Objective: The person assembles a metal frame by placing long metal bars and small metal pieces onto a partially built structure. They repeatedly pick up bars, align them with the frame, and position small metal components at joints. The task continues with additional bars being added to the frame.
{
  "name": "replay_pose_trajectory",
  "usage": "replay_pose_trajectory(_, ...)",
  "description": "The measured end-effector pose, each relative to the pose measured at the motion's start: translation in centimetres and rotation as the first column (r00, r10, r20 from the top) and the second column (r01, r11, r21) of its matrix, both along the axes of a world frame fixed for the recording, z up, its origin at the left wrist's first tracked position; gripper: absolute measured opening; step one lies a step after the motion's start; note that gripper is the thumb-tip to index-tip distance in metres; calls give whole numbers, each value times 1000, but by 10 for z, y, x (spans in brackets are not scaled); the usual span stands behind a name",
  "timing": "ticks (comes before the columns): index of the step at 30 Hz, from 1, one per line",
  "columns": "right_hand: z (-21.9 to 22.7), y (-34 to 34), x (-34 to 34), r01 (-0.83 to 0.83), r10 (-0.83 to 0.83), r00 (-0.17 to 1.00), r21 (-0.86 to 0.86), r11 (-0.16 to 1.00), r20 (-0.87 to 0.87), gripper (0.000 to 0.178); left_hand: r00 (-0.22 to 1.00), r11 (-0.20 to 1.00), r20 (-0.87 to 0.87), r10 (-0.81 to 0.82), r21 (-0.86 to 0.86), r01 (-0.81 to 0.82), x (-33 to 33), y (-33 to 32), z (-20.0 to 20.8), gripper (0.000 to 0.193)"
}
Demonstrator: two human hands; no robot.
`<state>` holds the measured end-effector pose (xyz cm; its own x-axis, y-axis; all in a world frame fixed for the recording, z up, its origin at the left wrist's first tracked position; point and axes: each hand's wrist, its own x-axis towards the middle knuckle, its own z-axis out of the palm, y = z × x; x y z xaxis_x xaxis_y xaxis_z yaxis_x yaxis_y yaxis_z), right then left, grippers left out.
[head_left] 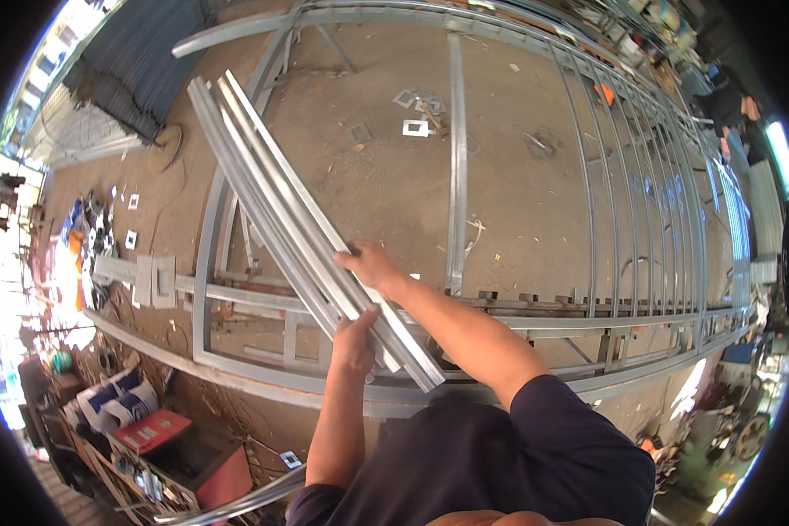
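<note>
A bundle of long silvery metal profiles (282,203) slants across the view, its far ends at the upper left and its near ends close to my chest. My left hand (355,340) is closed on the bundle near its lower end, the thumb lying along the top. Farther up, my right hand (373,270) grips the bundle from its right side. The undersides of the profiles and some of my fingers are hidden. Below the bundle stands a large grey metal frame (457,167) with long rails and crossbars.
Closely spaced metal bars (618,175) fill the frame's right part. Corrugated sheets (131,70) stand at the upper left. A red-topped box (153,431) sits at the lower left. Square metal plates (416,128) lie on the brown floor. Another person (726,110) is at the far right.
</note>
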<state>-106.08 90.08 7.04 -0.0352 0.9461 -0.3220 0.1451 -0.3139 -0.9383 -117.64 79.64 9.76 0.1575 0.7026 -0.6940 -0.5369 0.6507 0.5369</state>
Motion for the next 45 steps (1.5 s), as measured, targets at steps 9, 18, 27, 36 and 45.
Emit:
replay_pose_trajectory(9, -16, -42, 211, 364, -357, 801, 82, 928, 481, 71, 998, 999, -57, 21, 31, -19, -3, -29, -6, 12)
replay_pose_trajectory(18, -4, -47, 377, 633, -572, 601, 105, 767, 558, 54, 977, 999, -215, -7, -37, -1, -8, -37, -23, 14)
replay_pose_trajectory(27, -33, -37, 429, 643, -368, 570, -119, 757, 734, 65, 956, 998, -294, -23, -69, 3, 22, -27, 8, 13)
replay_pose_trajectory(36, -102, -61, 486, 566, -301, 505, -47, 823, 809, 70, 951, 999, -308, 13, -28, -22, 19, -29, 2, 10)
replay_pose_trajectory(45, -85, -62, 468, 481, -206, 112, 129, 867, 972, 60, 958, 998, -285, 11, 56, 5, -10, -36, 17, 16)
